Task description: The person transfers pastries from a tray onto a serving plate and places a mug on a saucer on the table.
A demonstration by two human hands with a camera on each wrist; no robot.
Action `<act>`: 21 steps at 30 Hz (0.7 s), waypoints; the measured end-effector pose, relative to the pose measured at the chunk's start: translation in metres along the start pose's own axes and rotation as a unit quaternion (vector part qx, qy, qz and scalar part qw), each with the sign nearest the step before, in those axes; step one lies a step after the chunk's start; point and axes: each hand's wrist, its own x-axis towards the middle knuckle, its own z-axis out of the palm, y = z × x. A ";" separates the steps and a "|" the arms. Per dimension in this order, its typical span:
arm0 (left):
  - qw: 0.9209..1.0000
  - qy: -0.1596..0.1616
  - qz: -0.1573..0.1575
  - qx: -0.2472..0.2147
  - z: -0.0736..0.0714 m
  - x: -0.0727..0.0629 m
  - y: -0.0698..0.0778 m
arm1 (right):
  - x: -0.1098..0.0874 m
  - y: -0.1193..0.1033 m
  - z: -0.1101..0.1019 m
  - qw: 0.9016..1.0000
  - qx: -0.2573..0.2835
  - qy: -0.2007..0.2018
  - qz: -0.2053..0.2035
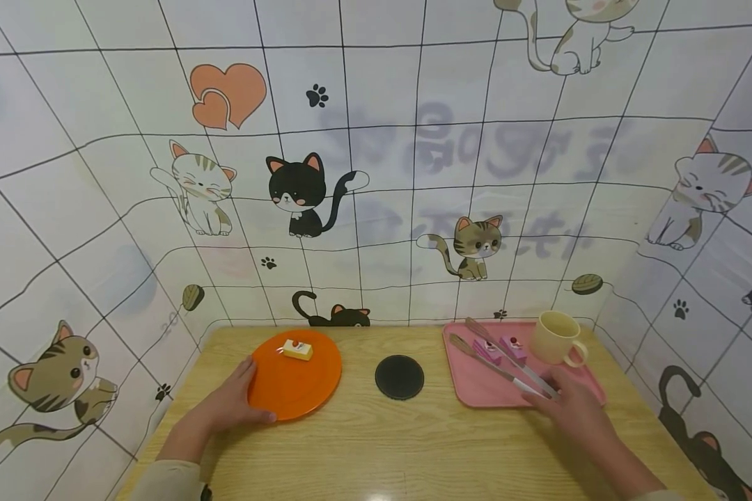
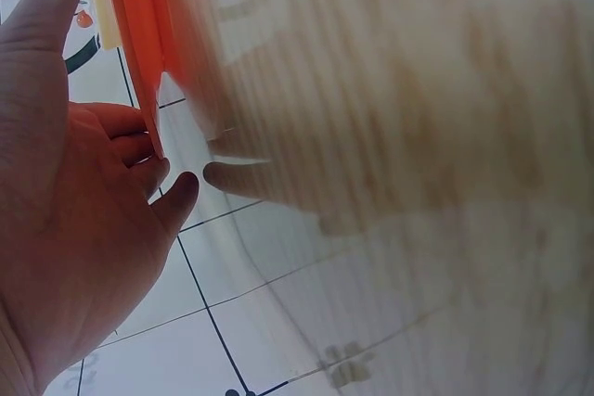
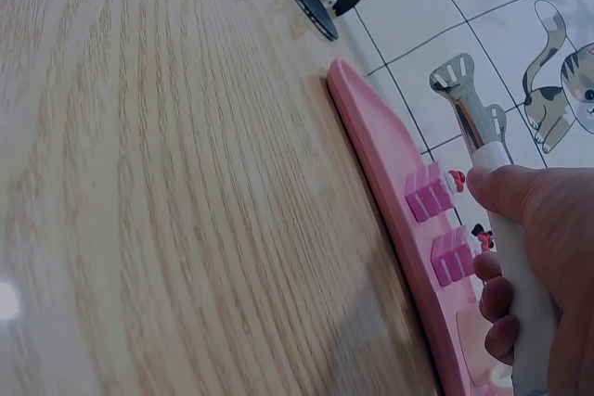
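Observation:
My left hand (image 1: 235,396) holds the left rim of an orange plate (image 1: 310,393), thumb along its front edge and fingers round its side. A small yellow toy cake slice (image 1: 297,350) sits near the far part of that plate. My right hand (image 1: 573,407) grips serving tongs (image 3: 509,257) by their pale handles, thumb on top and fingers curled beneath. Parted, the slotted metal ends of the tongs reach over a pink tray (image 1: 476,386). Two pink toy cake slices (image 3: 429,192) lie on the tray, partly behind the tongs in the head view.
On the tray's far right stands a yellow mug (image 1: 554,337) with its handle facing the near right. A round black coaster (image 1: 400,377) lies between plate and tray on the wooden table (image 1: 376,445). A cat-patterned sheet (image 1: 382,160) walls the back and sides.

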 end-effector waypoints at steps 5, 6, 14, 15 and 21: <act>1.000 0.004 0.006 0.003 0.001 0.001 -0.002 | -0.001 0.007 -0.004 1.000 -0.016 -0.009 0.022; 1.000 0.004 0.006 0.004 0.001 0.001 -0.002 | -0.001 0.008 -0.005 0.999 -0.018 -0.010 0.025; 1.000 0.002 0.000 0.001 0.001 0.000 -0.002 | 0.000 0.016 -0.009 0.998 -0.024 -0.021 0.049; 1.000 0.002 0.001 0.001 0.001 0.000 -0.002 | 0.000 0.017 -0.009 0.998 -0.027 -0.022 0.051; 1.000 0.007 0.006 0.006 0.001 0.000 -0.002 | -0.001 0.022 -0.007 0.996 -0.041 -0.026 0.069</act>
